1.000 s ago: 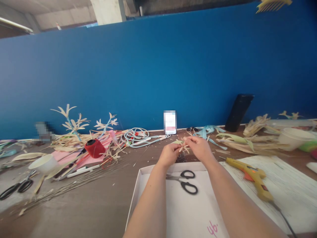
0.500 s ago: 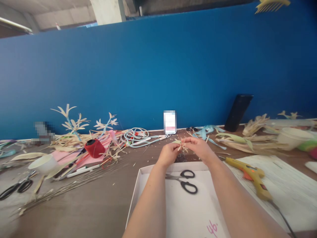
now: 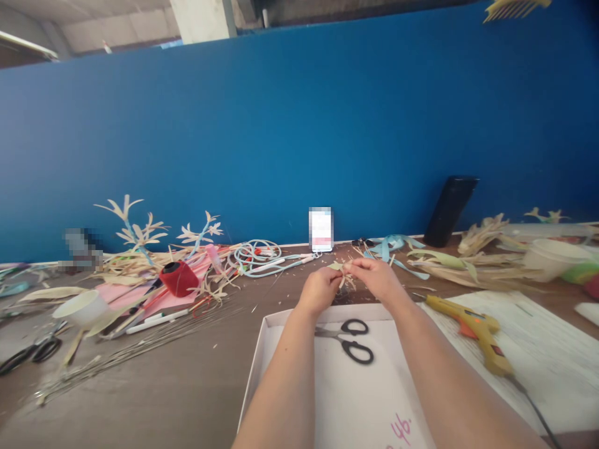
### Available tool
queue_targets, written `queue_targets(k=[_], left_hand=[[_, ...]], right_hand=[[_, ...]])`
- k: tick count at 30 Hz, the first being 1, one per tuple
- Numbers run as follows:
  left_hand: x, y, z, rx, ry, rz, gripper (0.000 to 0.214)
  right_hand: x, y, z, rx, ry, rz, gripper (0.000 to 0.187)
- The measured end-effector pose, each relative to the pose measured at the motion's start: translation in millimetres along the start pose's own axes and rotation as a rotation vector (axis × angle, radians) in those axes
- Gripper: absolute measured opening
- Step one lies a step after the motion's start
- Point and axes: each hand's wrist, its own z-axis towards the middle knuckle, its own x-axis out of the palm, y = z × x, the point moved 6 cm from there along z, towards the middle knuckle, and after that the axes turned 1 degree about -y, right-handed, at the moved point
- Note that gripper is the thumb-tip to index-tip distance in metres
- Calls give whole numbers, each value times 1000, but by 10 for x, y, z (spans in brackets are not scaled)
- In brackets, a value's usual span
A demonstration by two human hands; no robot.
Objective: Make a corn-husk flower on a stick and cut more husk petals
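Observation:
My left hand (image 3: 319, 290) and my right hand (image 3: 377, 278) meet above the far edge of a white box lid (image 3: 262, 362). Both pinch a small pale husk piece (image 3: 345, 274) with thin strips sticking out between the fingertips. Black-handled scissors (image 3: 352, 340) lie in the lid just below my wrists.
A yellow glue gun (image 3: 477, 330) rests on white boards at right. Husk leaves (image 3: 449, 265), a white cup (image 3: 555, 259) and a black stand (image 3: 450, 211) sit beyond. At left are a red spool (image 3: 180, 278), coiled cable (image 3: 255, 257), husk flowers (image 3: 135, 234), wires (image 3: 131, 355) and another pair of scissors (image 3: 28, 353). A blue wall (image 3: 299, 137) runs behind.
My hands stay pinched together on the husk piece, with only small shifts of the fingers. The view has tipped slightly.

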Motion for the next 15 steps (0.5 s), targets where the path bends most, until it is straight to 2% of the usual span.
queue_targets(k=[15], left_hand=[[-23,-146,-26,23,79,127,22]], right_hand=[[24,-31,38,-37,-27,-139,26]])
